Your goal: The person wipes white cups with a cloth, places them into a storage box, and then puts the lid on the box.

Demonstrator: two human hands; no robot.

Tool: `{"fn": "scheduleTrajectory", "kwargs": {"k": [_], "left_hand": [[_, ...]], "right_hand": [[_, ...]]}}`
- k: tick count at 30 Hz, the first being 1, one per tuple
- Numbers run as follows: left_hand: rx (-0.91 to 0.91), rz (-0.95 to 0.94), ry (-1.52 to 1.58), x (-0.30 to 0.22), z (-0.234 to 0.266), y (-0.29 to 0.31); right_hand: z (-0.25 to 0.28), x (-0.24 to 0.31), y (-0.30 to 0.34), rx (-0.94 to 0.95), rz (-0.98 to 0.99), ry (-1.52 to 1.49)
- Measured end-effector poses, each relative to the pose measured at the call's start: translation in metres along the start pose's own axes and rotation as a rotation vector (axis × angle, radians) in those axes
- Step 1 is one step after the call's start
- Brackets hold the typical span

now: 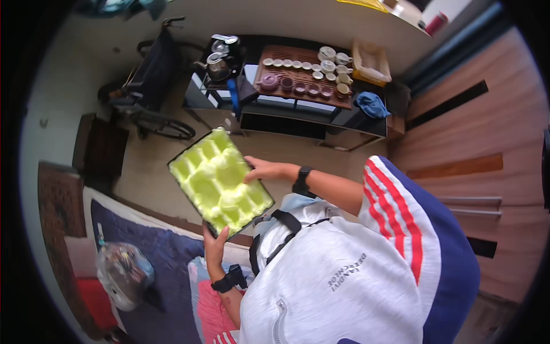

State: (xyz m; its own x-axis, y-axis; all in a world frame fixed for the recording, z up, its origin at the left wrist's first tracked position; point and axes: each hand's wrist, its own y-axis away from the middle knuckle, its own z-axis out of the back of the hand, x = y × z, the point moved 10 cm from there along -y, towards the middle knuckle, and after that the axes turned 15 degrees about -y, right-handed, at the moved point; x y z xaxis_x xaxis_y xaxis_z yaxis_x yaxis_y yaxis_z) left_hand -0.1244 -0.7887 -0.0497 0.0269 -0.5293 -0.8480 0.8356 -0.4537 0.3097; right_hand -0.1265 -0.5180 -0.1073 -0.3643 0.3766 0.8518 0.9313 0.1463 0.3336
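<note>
Head view: both hands are closed on one tray (220,182), which has a black rim and a yellow-green moulded lining split into hollows. The left grip (215,247) holds its near edge, with part of the fingers hidden under it; the right grip (264,171) holds the right-hand edge, thumb over the lining. So the tray lies between the two grips, tilted, held up above the floor (298,150). A black wristband (302,180) sits just behind the right grip, and a dark strap (229,279) just behind the left one.

Well ahead of the right grip stands a dark tabletop (360,120). On it, a wooden tea board (292,53) carries a purple teapot (268,82), a row of purple cups (299,88), a row of small white cups (296,64) and more white cups (327,54) toward its right end. A silver kettle (217,67) is left of the board; a blue cloth (372,105) and a yellow basket (369,79) are right of it.

Far ahead and left of the left grip is a folded wheelchair (157,77), with a dark cabinet (98,143) nearer. Left of that same grip, a bed (172,252) with a dark blue sheet bears a filled clear plastic bag (123,275).
</note>
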Motion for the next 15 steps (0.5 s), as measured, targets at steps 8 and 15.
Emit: {"fn": "scheduleTrajectory", "kwargs": {"k": [8, 15], "left_hand": [[0.684, 0.1, 0.262, -0.075, -0.253, -0.114], [0.879, 0.206, 0.156, -0.085, -0.379, -0.156]], "right_hand": [[0.217, 0.016, 0.227, -0.554, 0.065, -0.279], [0.455, -0.103, 0.315, -1.07, 0.149, -0.079]]}}
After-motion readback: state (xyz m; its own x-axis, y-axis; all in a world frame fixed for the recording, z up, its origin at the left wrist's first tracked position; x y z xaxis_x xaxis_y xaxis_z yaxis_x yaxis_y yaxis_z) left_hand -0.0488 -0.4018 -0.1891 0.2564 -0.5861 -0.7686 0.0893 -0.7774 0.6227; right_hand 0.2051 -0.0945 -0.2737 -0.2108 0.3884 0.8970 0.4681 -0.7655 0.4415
